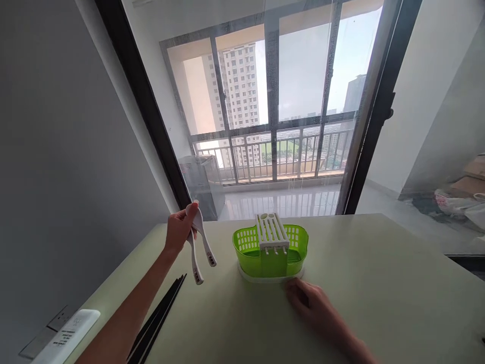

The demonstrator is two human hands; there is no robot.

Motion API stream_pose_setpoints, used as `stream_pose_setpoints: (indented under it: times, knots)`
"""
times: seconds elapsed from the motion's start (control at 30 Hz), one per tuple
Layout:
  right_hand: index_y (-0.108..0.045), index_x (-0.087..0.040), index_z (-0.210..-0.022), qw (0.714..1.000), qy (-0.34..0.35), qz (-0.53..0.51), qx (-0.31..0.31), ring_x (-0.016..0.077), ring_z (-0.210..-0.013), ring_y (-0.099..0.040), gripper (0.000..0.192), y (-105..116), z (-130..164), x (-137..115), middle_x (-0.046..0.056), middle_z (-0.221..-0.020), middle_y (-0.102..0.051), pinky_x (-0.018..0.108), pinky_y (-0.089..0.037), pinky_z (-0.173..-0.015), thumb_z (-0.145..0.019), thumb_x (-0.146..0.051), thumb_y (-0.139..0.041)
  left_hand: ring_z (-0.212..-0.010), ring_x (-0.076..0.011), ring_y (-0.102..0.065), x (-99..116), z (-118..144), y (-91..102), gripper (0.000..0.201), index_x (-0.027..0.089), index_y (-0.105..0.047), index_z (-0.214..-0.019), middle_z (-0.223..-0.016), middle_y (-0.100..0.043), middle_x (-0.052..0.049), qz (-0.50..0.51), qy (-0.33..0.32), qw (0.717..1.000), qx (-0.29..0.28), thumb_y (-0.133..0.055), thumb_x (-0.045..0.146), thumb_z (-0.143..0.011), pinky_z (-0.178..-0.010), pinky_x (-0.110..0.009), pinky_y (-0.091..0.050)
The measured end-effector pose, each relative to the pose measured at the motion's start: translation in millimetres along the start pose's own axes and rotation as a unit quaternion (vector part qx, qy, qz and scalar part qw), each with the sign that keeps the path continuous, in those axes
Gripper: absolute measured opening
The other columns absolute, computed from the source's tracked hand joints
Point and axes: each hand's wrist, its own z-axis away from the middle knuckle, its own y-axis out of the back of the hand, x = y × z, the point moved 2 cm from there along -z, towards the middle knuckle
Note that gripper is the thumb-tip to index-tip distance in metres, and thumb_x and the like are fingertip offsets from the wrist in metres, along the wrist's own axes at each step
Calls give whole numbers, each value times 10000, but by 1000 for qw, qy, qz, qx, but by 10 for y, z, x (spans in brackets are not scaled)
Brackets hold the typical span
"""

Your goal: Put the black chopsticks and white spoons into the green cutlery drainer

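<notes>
A person's left hand [181, 228] is raised above a pale desk [379, 283], its grip clamped on the bowls of two white spoons [200, 246] whose handles hang down, just left of a green plastic basket [270, 248] with a white slotted insert. The right hand [308, 301] rests flat on the desk, fingers loosely apart, touching the basket's white base. Black chopsticks [159, 318] lie at the lower left, partly cut off by the frame edge.
</notes>
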Motion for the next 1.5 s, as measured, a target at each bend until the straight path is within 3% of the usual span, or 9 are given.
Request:
stream_pose_setpoints:
  times: [0.17, 0.3, 0.53, 0.73, 1.07, 1.5]
  knots:
    - [-626, -216, -902, 1000, 6, 7, 2, 155, -619, -483, 246, -3, 18, 32, -11, -699, -577, 262, -383, -593, -1006, -365, -459, -284, -132, -468, -403, 299, 180, 605, 202, -537, -548, -397, -533, 24, -51, 85, 990, -105, -674, 763, -728, -302, -234, -295]
    - [-632, -219, -894, 1000, 12, 3, 4, 153, -607, -485, 222, 7, 20, 15, -15, -687, -572, 255, -384, -585, -994, -343, -477, -337, -140, -485, -682, 547, 242, 647, 210, -504, -558, -407, -509, 33, -124, 157, 961, -192, -647, 828, -687, -362, -236, -314]
    - [-616, -216, -854, 1000, 7, 4, 7, 148, -610, -453, 241, 6, 18, 35, -18, -676, -537, 256, -373, -586, -990, -355, -473, -487, -141, -475, -935, 732, 242, 692, 199, -496, -556, -497, -490, 26, -210, 127, 922, -300, -533, 865, -740, -489, -243, -302]
    - [-627, -215, -896, 1000, 2, -5, -7, 150, -627, -464, 240, 19, 23, 37, -14, -699, -561, 255, -382, -598, -998, -362, -467, -544, -139, -415, -937, 820, 159, 702, 196, -492, -524, -534, -456, 22, -252, 96, 904, -330, -508, 864, -741, -531, -258, -252]
    - [-641, -218, -890, 1000, 11, 4, 14, 143, -600, -483, 200, 28, 6, 11, -22, -673, -566, 248, -387, -583, -982, -319, -494, -579, -113, -232, -1121, 882, 70, 650, 214, -340, -541, -589, -270, 45, -305, 78, 873, -372, -493, 793, -792, -548, -280, -146]
    - [-651, -210, -881, 1000, 17, -2, 16, 147, -607, -490, 254, 45, -2, 6, -11, -673, -577, 260, -400, -581, -991, -358, -477, -571, -146, -303, -1028, 1076, 42, 620, 210, -423, -509, -543, -343, 31, -303, -6, 906, -296, -476, 713, -868, -565, -257, -207]
